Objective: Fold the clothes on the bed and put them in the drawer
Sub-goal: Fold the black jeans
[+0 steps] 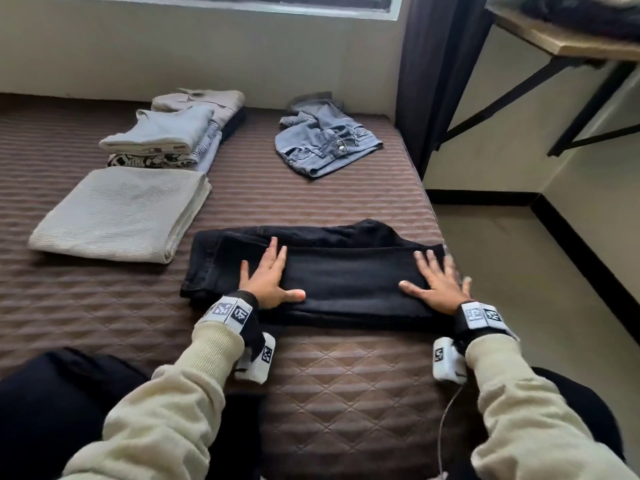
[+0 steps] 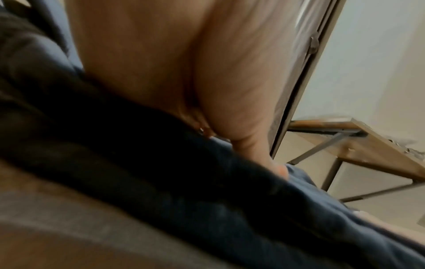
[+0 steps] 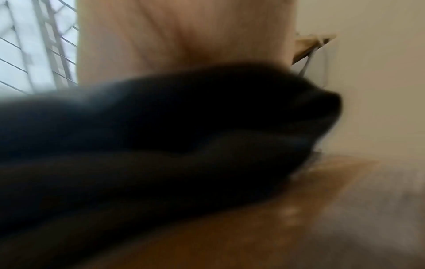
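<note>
Head view alone: left hand (image 1: 268, 277), right hand (image 1: 437, 279) flat-fingered on black trousers (image 1: 346, 271)

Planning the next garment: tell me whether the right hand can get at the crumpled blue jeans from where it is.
Probably yes, with a forward stretch. The right hand lies flat on the black trousers; only bare bed separates it from the blue jeans, which lie apart from the folded stack.
</note>
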Demonstrator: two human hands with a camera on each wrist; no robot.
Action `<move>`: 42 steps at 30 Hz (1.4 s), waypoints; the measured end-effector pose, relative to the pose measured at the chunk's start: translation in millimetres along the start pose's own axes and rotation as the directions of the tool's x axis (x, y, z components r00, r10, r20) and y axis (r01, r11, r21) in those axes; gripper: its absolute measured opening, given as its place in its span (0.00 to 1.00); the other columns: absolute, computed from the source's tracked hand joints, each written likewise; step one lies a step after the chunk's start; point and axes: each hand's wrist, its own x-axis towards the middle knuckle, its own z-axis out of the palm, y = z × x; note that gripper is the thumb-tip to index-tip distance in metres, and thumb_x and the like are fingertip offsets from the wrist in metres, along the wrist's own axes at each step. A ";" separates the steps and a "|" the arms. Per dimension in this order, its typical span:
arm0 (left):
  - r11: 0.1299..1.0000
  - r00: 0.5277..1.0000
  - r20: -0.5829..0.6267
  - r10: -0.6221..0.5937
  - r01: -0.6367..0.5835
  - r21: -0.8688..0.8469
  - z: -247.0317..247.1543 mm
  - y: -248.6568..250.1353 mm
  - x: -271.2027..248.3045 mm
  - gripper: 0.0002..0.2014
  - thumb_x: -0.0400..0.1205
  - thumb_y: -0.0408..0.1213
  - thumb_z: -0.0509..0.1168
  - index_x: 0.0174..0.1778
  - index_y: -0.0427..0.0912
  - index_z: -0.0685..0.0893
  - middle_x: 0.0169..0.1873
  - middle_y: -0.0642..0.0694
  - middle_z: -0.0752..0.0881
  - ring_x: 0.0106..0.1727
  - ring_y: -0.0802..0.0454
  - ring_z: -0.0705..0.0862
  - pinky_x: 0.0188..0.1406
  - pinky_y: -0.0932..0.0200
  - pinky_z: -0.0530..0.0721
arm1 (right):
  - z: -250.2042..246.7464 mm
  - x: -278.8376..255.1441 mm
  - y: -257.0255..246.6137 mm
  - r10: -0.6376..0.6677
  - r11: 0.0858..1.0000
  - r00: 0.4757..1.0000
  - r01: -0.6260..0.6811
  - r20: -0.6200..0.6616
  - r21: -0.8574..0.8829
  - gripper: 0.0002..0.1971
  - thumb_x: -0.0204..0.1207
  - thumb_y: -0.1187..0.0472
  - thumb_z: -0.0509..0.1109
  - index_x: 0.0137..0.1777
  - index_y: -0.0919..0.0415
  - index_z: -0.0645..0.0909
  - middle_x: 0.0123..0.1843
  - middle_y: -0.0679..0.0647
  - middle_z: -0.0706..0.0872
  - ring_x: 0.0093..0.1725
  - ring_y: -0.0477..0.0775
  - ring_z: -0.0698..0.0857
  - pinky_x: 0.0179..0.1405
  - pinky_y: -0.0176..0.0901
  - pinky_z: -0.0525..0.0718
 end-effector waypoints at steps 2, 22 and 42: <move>0.995 0.997 -0.055 -0.059 0.063 0.075 2.9 -0.3 -5.7 0.56 0.72 0.68 0.67 0.84 0.53 0.36 0.80 0.52 0.25 0.83 0.54 0.30 0.76 0.32 0.30 | -2.2 -3.5 19.3 0.132 0.985 0.990 -0.136 0.043 0.103 0.43 0.76 0.26 0.53 0.84 0.37 0.36 0.86 0.45 0.31 0.85 0.63 0.33 0.80 0.72 0.36; 0.523 0.746 -0.145 -0.650 0.300 -0.797 -35.5 -78.8 -35.7 0.30 0.69 0.47 0.80 0.57 0.28 0.82 0.53 0.33 0.86 0.48 0.39 0.86 0.43 0.52 0.84 | 53.3 -16.8 -184.2 -0.366 0.876 0.914 0.402 -0.177 0.267 0.42 0.82 0.43 0.63 0.85 0.66 0.49 0.87 0.61 0.45 0.86 0.60 0.40 0.84 0.52 0.42; 0.562 0.923 -0.236 0.304 -0.374 -0.738 -59.5 168.4 -79.0 0.15 0.81 0.45 0.70 0.60 0.39 0.87 0.51 0.44 0.89 0.42 0.69 0.81 0.40 0.70 0.76 | -59.8 -76.3 -57.0 -0.434 -0.443 0.899 -0.155 -0.059 0.883 0.45 0.70 0.32 0.70 0.76 0.67 0.73 0.75 0.70 0.76 0.77 0.67 0.72 0.77 0.66 0.69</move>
